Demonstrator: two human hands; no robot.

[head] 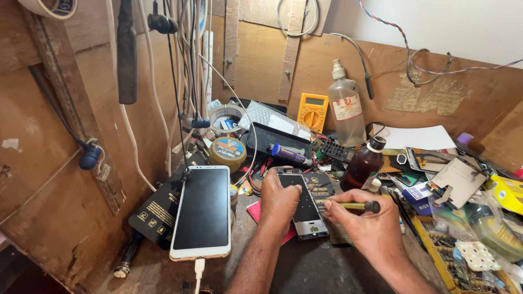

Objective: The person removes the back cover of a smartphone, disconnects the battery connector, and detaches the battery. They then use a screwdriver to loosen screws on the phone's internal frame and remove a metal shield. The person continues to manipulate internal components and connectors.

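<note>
The opened smartphone with a silver frame and dark inner face [306, 209] lies flat on the cluttered wooden bench, long axis running away from the viewer, its top end under fingers. The slim screwdriver with a yellow-green shaft and black round cap [359, 206] lies nearly horizontal, tip pointing toward the phone's right edge.

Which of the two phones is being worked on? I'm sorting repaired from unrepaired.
The smaller dark opened phone under the left hand; the right hand holds a screwdriver. The white-framed smartphone lies untouched, cable plugged in.
</note>
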